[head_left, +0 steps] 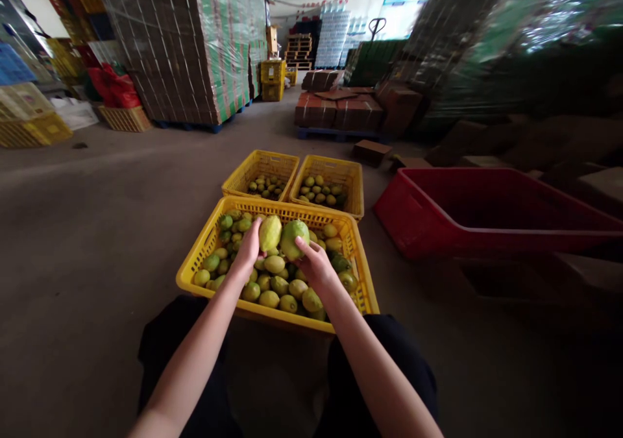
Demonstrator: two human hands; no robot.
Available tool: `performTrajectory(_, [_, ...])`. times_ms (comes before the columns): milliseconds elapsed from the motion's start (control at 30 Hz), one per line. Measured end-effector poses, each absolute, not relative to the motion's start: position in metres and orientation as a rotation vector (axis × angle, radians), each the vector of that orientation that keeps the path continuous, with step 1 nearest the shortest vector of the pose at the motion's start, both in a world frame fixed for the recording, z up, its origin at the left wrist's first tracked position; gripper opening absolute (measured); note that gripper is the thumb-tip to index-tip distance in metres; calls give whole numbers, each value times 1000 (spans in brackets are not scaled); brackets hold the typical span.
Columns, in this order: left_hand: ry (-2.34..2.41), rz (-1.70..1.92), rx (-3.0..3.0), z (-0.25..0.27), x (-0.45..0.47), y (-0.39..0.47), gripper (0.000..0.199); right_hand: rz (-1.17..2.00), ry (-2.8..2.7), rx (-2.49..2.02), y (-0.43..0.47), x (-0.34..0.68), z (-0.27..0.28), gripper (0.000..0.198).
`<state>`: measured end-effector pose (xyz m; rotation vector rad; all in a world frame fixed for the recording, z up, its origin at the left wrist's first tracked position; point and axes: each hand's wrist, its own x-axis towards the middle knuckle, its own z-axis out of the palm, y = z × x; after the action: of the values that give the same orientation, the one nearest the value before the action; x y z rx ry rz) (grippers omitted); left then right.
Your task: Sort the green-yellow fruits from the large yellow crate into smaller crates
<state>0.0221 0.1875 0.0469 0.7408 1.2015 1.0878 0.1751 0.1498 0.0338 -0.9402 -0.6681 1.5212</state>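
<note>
My left hand is closed on a yellow-green lemon. A greener, rounder lemon is in my right hand, with the thumb across its lower right side. Both fruits are held up side by side, close to each other, above a yellow plastic crate. Loose lemons, some yellow and some green, fill the bottom of this crate. My fingers are partly hidden behind the fruits.
Two more yellow crates, a left one and a right one, stand just beyond, each with several lemons. A red tub sits to the right. Flattened cartons on a blue pallet and wrapped box stacks stand farther back.
</note>
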Motion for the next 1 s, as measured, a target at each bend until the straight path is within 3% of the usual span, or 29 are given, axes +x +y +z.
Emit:
performTrajectory(100, [1282, 1048, 803, 52, 21, 185, 49, 1462, -650, -937, 151, 179, 36, 48])
performTrajectory(267, [1060, 1074, 1041, 67, 18, 177, 32, 1391, -692, -905, 148, 184, 42, 48])
performTrajectory(400, [1001, 1239, 1349, 76, 13, 173, 52, 1131, -824, -895, 146, 184, 46, 60])
performTrajectory(567, [921, 1268, 1486, 83, 10, 169, 55, 876, -932, -852, 145, 184, 49, 66])
performTrajectory(800, [888, 1243, 1441, 84, 5, 170, 51, 1044, -962, -819, 141, 192, 56, 61])
performTrajectory(1000, [717, 1183, 911, 82, 16, 167, 43, 1362, -719, -776, 141, 193, 59, 45])
